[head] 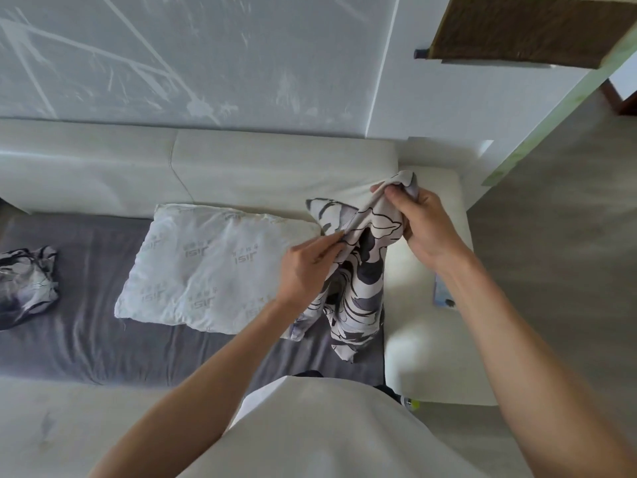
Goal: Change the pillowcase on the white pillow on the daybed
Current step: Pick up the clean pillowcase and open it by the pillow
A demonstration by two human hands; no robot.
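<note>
The white pillow lies bare on the grey mattress cover of the daybed, its right end touching a black-and-white patterned pillowcase that the person holds up just to its right. The right hand grips a bunched top edge of the pillowcase, fingers and thumb curled round the cloth. The left hand pinches a seam or hem lower down between thumb and fingertips, so a stretch of edge runs taut between the two hands while the rest hangs limp onto the mattress. At the far left of the daybed lies another crumpled patterned cloth, probably the old case.

The pillowcase looks thin, light and floppy, likely to twist and hide its own opening; it is best taken at the hem of the open end, one hand at each corner. The pillow looks soft and squashy, light enough to lift by one short end, and should fold a little to be fed in.
</note>
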